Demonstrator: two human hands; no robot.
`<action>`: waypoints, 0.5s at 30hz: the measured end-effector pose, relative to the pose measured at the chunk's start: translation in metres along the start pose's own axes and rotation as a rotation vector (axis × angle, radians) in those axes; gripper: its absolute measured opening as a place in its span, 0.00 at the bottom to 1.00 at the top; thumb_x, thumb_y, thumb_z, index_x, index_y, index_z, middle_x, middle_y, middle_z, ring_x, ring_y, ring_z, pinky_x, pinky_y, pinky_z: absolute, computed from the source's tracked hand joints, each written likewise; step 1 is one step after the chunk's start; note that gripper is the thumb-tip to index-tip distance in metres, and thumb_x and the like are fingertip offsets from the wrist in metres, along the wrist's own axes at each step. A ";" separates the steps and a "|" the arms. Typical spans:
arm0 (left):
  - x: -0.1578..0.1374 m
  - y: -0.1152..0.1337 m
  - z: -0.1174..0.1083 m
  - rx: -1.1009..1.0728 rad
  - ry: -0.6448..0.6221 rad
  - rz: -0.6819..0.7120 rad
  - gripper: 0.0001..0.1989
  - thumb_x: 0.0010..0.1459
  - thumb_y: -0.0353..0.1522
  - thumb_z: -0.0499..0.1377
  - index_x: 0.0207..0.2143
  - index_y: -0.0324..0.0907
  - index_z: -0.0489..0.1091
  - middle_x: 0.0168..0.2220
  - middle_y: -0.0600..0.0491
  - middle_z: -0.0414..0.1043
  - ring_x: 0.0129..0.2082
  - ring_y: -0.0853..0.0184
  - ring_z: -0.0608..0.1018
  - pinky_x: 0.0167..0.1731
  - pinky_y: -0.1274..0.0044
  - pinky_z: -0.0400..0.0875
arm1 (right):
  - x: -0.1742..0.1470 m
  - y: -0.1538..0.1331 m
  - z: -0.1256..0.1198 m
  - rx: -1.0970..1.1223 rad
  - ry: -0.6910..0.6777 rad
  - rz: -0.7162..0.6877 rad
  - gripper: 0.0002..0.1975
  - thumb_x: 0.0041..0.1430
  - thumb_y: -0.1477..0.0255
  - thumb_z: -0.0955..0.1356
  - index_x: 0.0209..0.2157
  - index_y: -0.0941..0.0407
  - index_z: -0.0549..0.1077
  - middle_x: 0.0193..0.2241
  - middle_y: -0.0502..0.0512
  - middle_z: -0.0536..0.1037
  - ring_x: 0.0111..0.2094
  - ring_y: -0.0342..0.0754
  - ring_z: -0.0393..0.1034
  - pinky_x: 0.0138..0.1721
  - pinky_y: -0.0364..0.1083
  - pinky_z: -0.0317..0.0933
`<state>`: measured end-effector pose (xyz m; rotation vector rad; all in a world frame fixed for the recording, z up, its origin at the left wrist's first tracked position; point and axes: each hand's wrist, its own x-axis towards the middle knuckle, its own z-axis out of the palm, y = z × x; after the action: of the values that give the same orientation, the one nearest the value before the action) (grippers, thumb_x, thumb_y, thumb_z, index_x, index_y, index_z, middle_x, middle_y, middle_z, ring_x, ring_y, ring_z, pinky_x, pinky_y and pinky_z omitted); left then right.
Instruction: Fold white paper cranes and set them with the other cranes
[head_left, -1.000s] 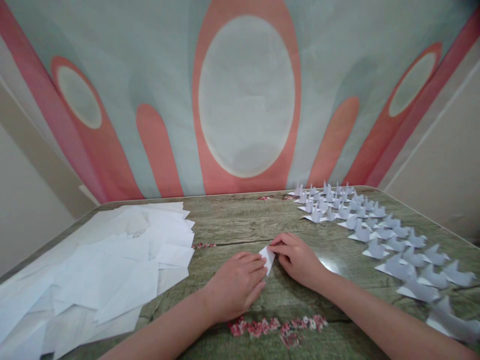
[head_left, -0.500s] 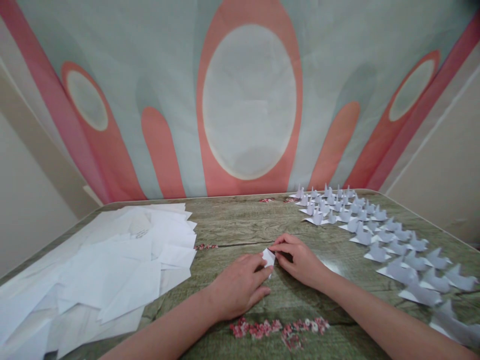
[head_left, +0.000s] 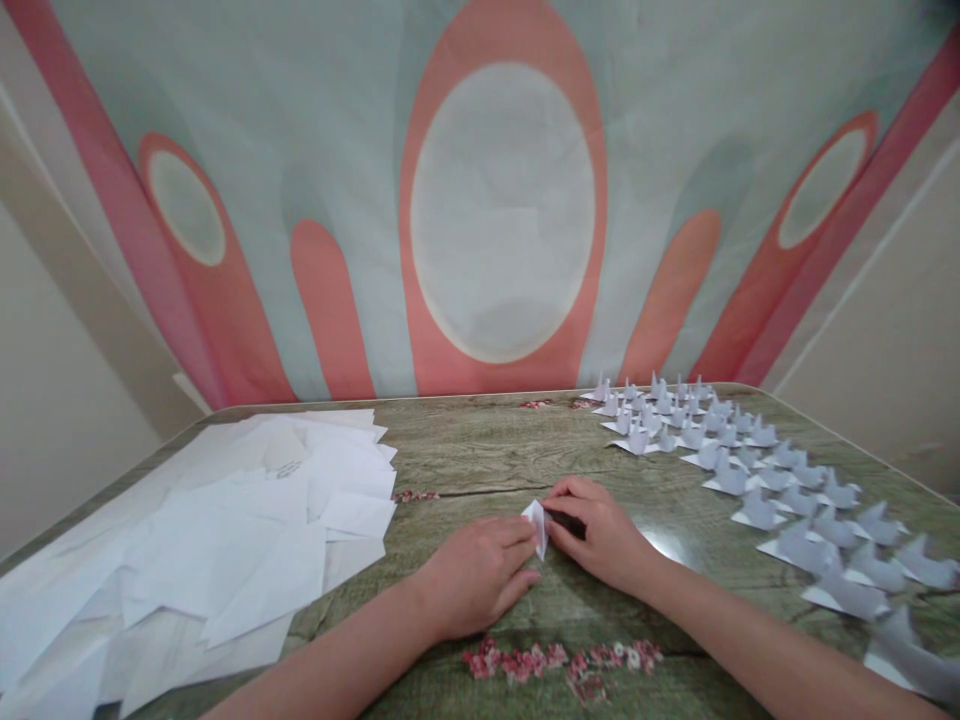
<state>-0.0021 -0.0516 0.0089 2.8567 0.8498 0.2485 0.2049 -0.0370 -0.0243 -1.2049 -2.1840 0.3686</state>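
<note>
A small folded piece of white paper (head_left: pixel 537 528) lies on the table between my two hands, near the middle of the view. My left hand (head_left: pixel 484 572) rests on its left side, palm down, fingers together and pressing the paper. From the right, my right hand (head_left: pixel 596 522) pinches the paper's right edge between thumb and forefinger. Part of the paper is hidden under the left fingertips.
Several folded white paper birds (head_left: pixel 795 492) stand in rows along the right side of the wood-patterned table (head_left: pixel 465 450). A wide, overlapping pile of white paper sheets (head_left: pixel 247 530) covers the left side. A patterned wall hanging (head_left: pixel 502 200) rises behind the table.
The right edge of the small paper has folded inward, so it looks narrower. My right thumb and fingers have closed in on it, while my left hand stays nearly in place.
</note>
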 end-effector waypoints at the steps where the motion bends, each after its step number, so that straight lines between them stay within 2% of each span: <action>1: 0.000 0.000 0.000 0.002 0.004 0.008 0.16 0.61 0.34 0.50 0.50 0.39 0.63 0.49 0.48 0.68 0.51 0.63 0.68 0.54 0.72 0.59 | -0.001 -0.001 0.001 -0.014 0.010 -0.002 0.09 0.54 0.73 0.66 0.38 0.54 0.74 0.34 0.55 0.71 0.37 0.48 0.65 0.40 0.48 0.59; 9: 0.000 -0.003 -0.004 -0.030 -0.012 -0.010 0.14 0.62 0.33 0.49 0.48 0.41 0.66 0.47 0.49 0.68 0.47 0.64 0.71 0.49 0.73 0.64 | -0.004 -0.003 0.005 -0.061 0.009 -0.007 0.10 0.54 0.74 0.65 0.39 0.55 0.73 0.36 0.56 0.70 0.38 0.49 0.64 0.40 0.49 0.59; 15: 0.001 -0.006 -0.007 -0.035 -0.035 0.041 0.13 0.61 0.32 0.50 0.47 0.40 0.66 0.45 0.49 0.70 0.47 0.64 0.71 0.50 0.73 0.63 | -0.004 -0.008 0.003 -0.109 -0.027 -0.026 0.10 0.57 0.75 0.63 0.40 0.55 0.71 0.38 0.56 0.71 0.40 0.49 0.64 0.41 0.49 0.59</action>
<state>-0.0056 -0.0454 0.0143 2.8393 0.7730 0.2154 0.1990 -0.0443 -0.0239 -1.2350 -2.2662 0.2594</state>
